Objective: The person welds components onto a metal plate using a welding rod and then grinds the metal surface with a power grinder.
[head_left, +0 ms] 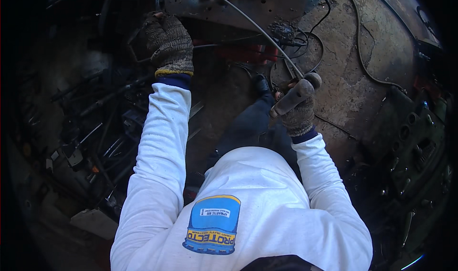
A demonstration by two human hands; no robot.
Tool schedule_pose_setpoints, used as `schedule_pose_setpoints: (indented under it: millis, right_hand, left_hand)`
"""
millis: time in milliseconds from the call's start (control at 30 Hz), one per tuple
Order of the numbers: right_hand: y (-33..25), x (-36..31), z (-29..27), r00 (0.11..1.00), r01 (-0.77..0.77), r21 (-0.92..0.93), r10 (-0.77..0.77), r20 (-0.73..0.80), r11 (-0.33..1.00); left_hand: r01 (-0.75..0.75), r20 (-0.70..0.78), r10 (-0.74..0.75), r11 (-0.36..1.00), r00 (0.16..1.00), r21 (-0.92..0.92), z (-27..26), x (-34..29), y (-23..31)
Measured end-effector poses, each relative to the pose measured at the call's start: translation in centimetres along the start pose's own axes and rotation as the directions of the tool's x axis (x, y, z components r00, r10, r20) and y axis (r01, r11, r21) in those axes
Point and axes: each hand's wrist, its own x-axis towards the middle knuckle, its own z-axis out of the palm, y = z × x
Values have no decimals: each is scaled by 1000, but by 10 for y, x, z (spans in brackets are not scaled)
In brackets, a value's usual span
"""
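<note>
Head view: right hand [299, 114] grips the holder [293, 98], rod [257, 26] glowing at the plate [229, 11]; left hand [168, 38] curled, hold unclear. I judge welding underway, next calling for steady feed.

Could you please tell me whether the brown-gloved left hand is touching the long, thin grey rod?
Apart: the head view shows a clear gap between the left hand and the thin grey rod.

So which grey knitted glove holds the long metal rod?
The right glove, gripping the rod by a thick grey handle; the left glove is near the brown metal panel.
</note>
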Motion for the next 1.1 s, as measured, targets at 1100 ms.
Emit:
schedule_pose_setpoints:
  millis: [1100]
  right_hand:
    - [-9,-4,5,1000,29,-46,-30,-9,998]
  left_hand:
    - [-574,216,562,604,799,552,0,12,-32]
